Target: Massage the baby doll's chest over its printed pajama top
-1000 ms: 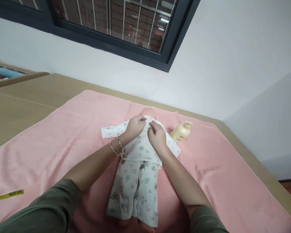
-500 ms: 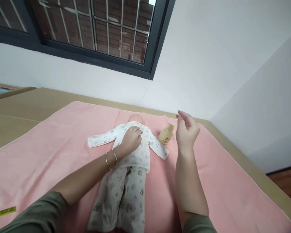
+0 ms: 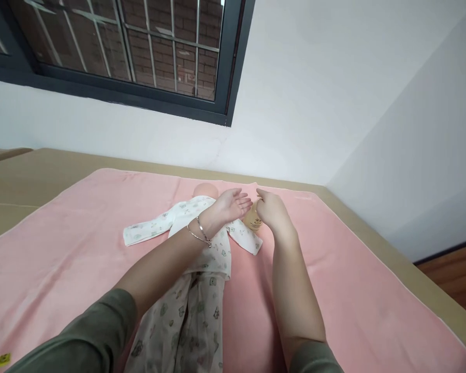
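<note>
I see a doll (image 3: 205,190) laid on a pink cloth (image 3: 349,290), already dressed in a patterned top (image 3: 219,251) and trousers (image 3: 200,316). The left hand (image 3: 233,206) is open, palm turned up, above the doll's shoulder. The right hand (image 3: 272,210) curls beside a yellowish bottle (image 3: 253,223) near one sleeve (image 3: 247,238), hiding its upper part; I cannot tell whether it grips. I see no liquid on the palm; I judge nothing is dispensed yet. The trouser ends are cut off.

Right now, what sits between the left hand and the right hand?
In the head view, the yellow bottle shows between the left hand and the right hand, its upper part largely hidden by the right hand.
</note>
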`<control>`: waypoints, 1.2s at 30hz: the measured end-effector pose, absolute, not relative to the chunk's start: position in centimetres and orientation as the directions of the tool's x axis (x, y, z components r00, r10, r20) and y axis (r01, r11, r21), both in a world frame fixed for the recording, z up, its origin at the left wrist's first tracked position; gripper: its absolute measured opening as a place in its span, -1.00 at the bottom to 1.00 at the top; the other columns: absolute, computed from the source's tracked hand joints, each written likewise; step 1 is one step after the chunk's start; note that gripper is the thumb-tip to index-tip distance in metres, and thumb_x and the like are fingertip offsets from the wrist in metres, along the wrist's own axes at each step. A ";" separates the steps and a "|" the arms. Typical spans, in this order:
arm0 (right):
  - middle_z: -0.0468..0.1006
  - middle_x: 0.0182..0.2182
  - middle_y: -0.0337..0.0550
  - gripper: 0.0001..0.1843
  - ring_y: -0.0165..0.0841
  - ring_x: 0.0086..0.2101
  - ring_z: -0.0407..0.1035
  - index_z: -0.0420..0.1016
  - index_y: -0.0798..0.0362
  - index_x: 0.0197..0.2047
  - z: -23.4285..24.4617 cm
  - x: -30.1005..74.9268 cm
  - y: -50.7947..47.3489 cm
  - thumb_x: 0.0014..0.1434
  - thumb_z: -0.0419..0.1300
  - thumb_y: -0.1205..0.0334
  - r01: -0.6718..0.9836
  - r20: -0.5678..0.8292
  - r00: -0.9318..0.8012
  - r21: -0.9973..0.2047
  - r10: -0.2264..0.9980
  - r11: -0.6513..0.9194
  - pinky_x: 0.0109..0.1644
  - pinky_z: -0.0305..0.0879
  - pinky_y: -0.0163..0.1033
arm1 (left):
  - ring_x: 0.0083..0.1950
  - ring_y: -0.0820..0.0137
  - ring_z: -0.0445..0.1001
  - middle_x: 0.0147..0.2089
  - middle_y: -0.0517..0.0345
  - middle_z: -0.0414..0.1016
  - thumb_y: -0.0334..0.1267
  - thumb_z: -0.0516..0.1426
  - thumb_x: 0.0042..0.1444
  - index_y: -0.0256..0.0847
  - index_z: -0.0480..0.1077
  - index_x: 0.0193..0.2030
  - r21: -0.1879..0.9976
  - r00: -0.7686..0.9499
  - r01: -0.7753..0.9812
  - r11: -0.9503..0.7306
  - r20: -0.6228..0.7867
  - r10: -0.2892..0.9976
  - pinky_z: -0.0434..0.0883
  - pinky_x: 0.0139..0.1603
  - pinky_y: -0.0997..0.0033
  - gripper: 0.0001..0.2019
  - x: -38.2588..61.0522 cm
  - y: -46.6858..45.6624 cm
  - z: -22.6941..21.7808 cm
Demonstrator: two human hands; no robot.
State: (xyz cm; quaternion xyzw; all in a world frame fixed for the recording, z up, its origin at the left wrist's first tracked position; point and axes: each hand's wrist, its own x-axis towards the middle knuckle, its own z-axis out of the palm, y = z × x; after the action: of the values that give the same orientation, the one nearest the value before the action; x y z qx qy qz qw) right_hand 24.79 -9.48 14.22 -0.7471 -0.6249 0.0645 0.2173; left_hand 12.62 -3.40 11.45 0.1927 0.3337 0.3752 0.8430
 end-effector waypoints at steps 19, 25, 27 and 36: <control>0.68 0.01 0.07 -0.49 -0.08 0.09 0.51 0.61 0.04 0.06 13.9 23.8 -8.8 0.14 -0.01 0.41 0.941 0.291 0.288 -0.263 0.912 -0.213 0.14 0.29 -0.09 | 0.34 0.22 0.48 0.36 -0.30 0.37 -0.20 -0.09 0.31 -0.36 0.18 0.43 0.704 0.661 -0.350 0.618 -0.282 0.696 0.55 0.22 0.29 -0.42 8.3 -5.7 11.5; 0.65 -0.01 0.17 -0.43 -0.01 0.09 0.48 0.51 0.06 0.21 13.6 22.1 -8.7 0.15 0.00 0.38 0.916 0.231 0.378 -0.232 0.896 -0.327 0.29 0.11 0.28 | 0.37 0.16 0.45 0.29 -0.34 0.46 -0.29 0.03 0.20 -0.42 0.26 0.34 0.600 0.671 -0.434 0.673 -0.284 0.685 0.45 0.35 0.19 -0.45 4.0 -7.8 11.9; 0.52 0.20 0.23 -0.37 0.10 0.27 0.31 0.42 0.07 0.30 13.3 21.2 -8.7 0.16 0.00 0.39 0.909 0.228 0.400 -0.224 0.888 -0.352 0.30 0.04 0.46 | 0.37 0.16 0.44 0.31 -0.32 0.45 -0.32 0.02 0.19 -0.41 0.27 0.31 0.581 0.652 -0.468 0.666 -0.282 0.704 0.43 0.37 0.17 -0.46 2.6 -8.4 12.4; 0.04 0.51 0.13 -0.42 0.00 0.48 -0.10 0.21 0.01 0.46 12.2 15.4 -11.9 0.45 -0.13 0.11 0.880 0.342 -0.027 -0.437 0.939 0.185 0.47 -0.28 0.48 | 0.38 0.11 0.42 0.25 -0.17 0.51 -0.16 -0.06 0.35 -0.25 0.35 0.26 0.700 0.492 -0.511 0.499 -0.237 0.838 0.33 0.45 0.05 -0.56 0.1 -10.1 14.4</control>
State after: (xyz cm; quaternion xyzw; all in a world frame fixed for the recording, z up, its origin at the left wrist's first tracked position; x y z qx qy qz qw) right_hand 15.36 -11.93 12.23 -0.6364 -0.7148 0.0517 0.2853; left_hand 0.12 -10.06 14.43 0.2830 0.2887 0.4130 0.8161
